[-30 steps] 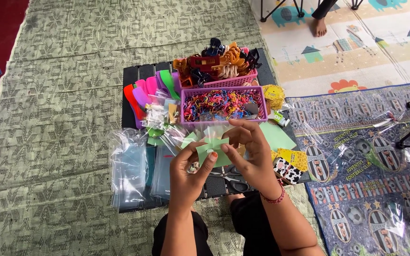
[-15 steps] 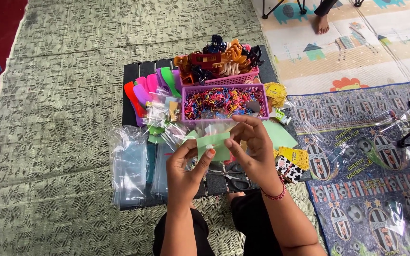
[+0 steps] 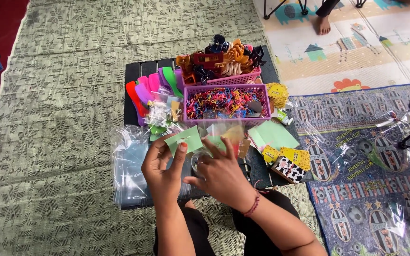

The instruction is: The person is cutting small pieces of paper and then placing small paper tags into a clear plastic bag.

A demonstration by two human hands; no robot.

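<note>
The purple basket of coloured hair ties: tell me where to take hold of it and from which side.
Probably best to grip the purple basket by its two short end walls, coming down from above with one hand at each end. It is long, open-topped and full of loose ties, and the pink basket crowds its far side.

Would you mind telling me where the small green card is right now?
In the head view, the small green card is pinched in the left hand, just below the purple basket of coloured hair ties.
</note>
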